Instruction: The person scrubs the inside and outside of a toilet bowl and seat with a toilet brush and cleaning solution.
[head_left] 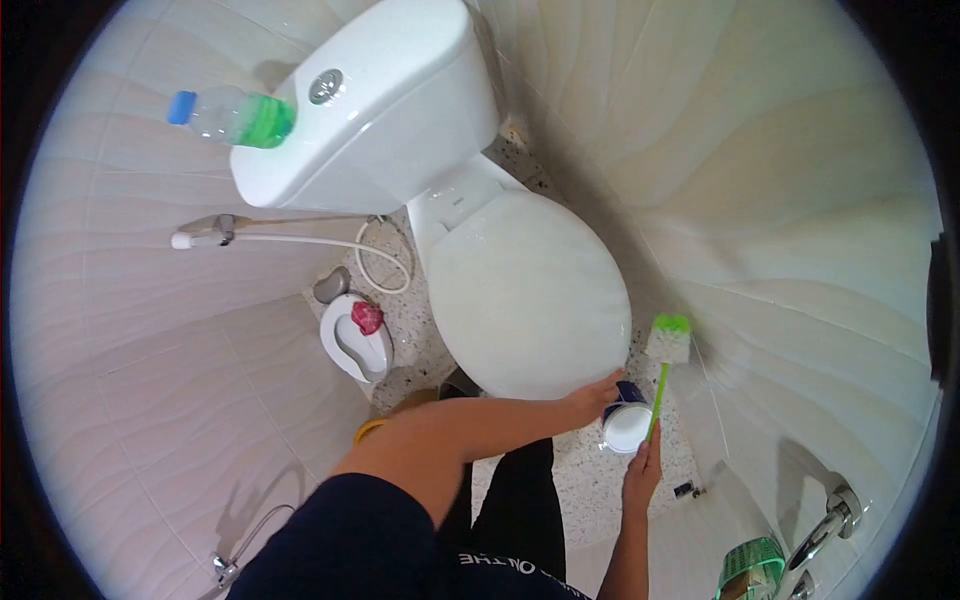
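Observation:
My left hand (594,398) is at the front edge of the closed white toilet lid (530,290), its fingers bent against the rim; their tips are partly hidden. In my right hand (643,475) is the thin green handle of a toilet brush (668,342). The brush's white and green bristle head points away from me, near the right wall. Between my hands, on the floor, stands a white and dark blue tub (627,428), just beside the brush handle.
A clear bottle (240,117) of green liquid with a blue cap is on the cistern (400,110). Left of the toilet hangs a spray hose (300,238). A white bedpan-like vessel (350,360) with a red cloth (367,317) sits below. A green basket (752,570) is at lower right.

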